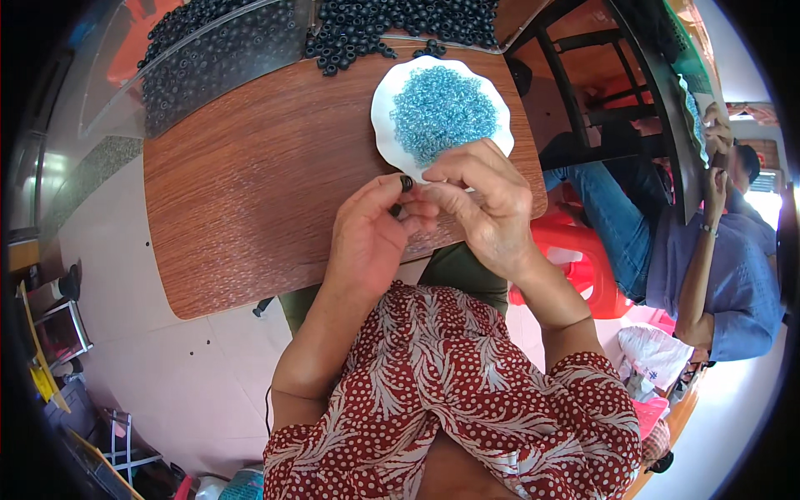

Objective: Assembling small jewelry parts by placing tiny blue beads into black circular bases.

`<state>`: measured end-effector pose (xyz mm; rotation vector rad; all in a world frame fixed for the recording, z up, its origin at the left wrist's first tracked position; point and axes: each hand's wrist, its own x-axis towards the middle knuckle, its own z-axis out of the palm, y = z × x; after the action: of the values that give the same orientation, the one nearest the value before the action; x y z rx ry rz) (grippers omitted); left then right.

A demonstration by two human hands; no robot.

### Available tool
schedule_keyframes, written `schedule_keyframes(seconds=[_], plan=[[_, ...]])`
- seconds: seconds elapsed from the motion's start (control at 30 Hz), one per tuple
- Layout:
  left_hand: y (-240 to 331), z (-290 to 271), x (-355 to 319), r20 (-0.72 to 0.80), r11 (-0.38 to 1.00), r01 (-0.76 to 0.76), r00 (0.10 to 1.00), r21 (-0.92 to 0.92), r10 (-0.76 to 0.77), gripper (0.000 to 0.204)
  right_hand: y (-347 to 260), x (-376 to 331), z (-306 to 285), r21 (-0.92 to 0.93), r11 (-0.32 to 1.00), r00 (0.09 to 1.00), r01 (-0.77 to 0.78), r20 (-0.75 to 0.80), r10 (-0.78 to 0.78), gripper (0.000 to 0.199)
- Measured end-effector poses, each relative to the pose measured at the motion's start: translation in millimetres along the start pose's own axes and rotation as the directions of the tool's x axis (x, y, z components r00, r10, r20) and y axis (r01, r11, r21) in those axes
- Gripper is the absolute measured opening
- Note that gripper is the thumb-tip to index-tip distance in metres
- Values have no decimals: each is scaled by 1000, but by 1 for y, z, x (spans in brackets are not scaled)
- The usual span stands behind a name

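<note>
Black pieces in the left hand beside a plate of blue rings

The white scalloped plate (382,125) stands on the brown table (242,192), heaped with small, clear blue rings (442,108) that leave its wavy rim bare. Beyond the plate and to its left, a clear plastic bin (225,96) holds many round black beads with holes through them. Straight beyond the plate lies another mass of black beads (408,18), with some loose on the wood.

The left hand (367,221), on the near left side of the plate, is partly curled, thumb and forefinger closed on a black piece (407,183); a second dark piece shows lower among its fingers. The right hand (492,192) is over the plate's near rim, its thumb and forefinger almost together, close to the left fingertips. Whether it pinches anything small cannot be told.
</note>
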<state>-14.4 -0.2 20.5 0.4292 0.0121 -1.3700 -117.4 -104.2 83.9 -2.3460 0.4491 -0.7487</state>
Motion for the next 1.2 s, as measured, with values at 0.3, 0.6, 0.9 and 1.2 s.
schedule_keyframes(seconds=[0.3,0.6,0.9,1.2], plan=[[1,6,4,-29,995,-98,995,-22,97,18,-2,-18,29,-221,959,982,176,-23,-185,23],[0,18,-2,-57,990,-128,991,-60,124,23,-4,-19,44,-284,948,982,142,-79,-171,28],[3,14,-3,3,989,-144,990,-43,144,25,-6,-26,27,2,991,981,133,-145,-132,26],[-2,10,-10,-45,986,-162,986,36,163,17,-7,-33,10,269,963,983,10,-177,39,24]])
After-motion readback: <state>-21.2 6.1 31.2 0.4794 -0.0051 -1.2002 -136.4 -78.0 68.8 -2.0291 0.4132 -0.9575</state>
